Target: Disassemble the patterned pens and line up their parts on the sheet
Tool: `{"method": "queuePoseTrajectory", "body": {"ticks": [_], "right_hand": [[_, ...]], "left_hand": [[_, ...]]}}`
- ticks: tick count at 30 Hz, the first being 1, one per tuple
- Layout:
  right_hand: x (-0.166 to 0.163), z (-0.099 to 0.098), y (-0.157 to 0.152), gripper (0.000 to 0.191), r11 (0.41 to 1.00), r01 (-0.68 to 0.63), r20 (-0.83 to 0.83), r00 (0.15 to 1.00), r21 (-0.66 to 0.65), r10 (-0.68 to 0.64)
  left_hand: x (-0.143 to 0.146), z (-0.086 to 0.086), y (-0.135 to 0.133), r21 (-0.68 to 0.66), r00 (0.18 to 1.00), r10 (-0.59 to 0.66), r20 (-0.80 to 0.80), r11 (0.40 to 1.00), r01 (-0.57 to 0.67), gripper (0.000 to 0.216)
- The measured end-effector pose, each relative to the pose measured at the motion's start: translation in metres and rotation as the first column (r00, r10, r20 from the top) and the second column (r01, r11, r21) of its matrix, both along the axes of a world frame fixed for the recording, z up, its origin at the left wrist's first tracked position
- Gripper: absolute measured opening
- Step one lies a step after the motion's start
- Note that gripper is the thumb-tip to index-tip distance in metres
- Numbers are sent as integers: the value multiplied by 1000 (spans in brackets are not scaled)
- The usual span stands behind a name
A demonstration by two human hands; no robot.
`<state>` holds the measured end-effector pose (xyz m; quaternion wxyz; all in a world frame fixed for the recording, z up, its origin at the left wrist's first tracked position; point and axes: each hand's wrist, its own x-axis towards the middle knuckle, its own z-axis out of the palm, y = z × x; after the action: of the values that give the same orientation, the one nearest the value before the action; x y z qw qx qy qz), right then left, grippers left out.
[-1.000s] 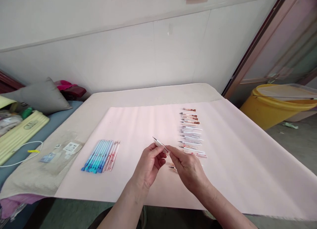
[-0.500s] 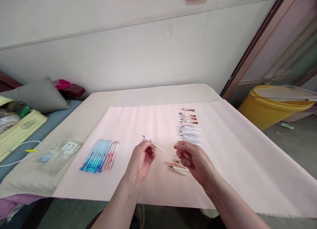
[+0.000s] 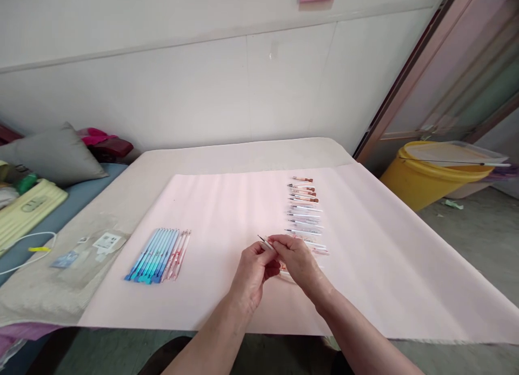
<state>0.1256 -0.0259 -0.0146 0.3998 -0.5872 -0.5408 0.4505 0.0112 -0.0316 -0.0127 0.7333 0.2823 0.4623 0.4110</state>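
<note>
My left hand (image 3: 256, 267) is closed in a pinch around a slim white pen (image 3: 266, 242), whose thin dark tip points up and to the left. My right hand (image 3: 298, 259) meets it from the other side, thumb and fingers pressed together at the pen's shaft. The rest of the shaft is hidden by the fingers. Just beyond my right hand, a column of slim pens (image 3: 305, 215) lies crosswise on the pink sheet (image 3: 227, 202), several with dark tips and brown ends. Part of a white pen (image 3: 287, 278) shows beneath my hands.
To the left lie a row of blue pens (image 3: 152, 256) and some pink-and-white pens (image 3: 177, 255). A clear plastic bag (image 3: 89, 250) rests on the pale cloth. A yellow bin (image 3: 413, 175) stands right of the table, a grey pillow (image 3: 60, 156) far left.
My hands were apart; now they have come together around the white pen. My left hand moved right with it, and my right hand moved slightly left. The view shifted a little.
</note>
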Motion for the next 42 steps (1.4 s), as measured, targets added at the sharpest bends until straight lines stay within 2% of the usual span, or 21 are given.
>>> {"method": "queuePoseTrajectory", "body": {"ticks": [6,11,16,21,26,30,36,39,42], "right_hand": [[5,7,-2,19,981,-190,170,969,44,181],[2,3,-3,23,975,-208,369,915,79,165],[-7,1,-7,29,955,-288,533,820,74,206],[-17,-5,-8,30,963,-236,649,754,127,99],[-23,-12,-8,31,949,-237,643,765,210,49],[-12,-11,-2,38,941,-249,641,766,228,48],[30,-8,11,38,971,-112,667,743,211,-60],[39,-14,20,34,977,-122,726,686,177,-46],[37,-22,44,33,973,-171,768,641,156,-10]], "left_hand": [[-1,-8,4,-40,998,23,58,999,-21,20],[-1,-7,6,-53,985,17,171,999,-8,20],[-5,-9,7,-64,997,44,66,997,-40,22],[-10,-6,12,-91,992,52,-114,994,-63,32],[-13,4,14,-73,993,5,-118,997,-13,35],[-21,6,15,-86,995,-36,-98,996,28,34],[-49,8,31,-51,989,119,-91,991,-124,27],[-62,11,37,-32,974,224,-33,974,-225,23],[-67,13,40,-46,963,269,21,962,-268,20]]}}
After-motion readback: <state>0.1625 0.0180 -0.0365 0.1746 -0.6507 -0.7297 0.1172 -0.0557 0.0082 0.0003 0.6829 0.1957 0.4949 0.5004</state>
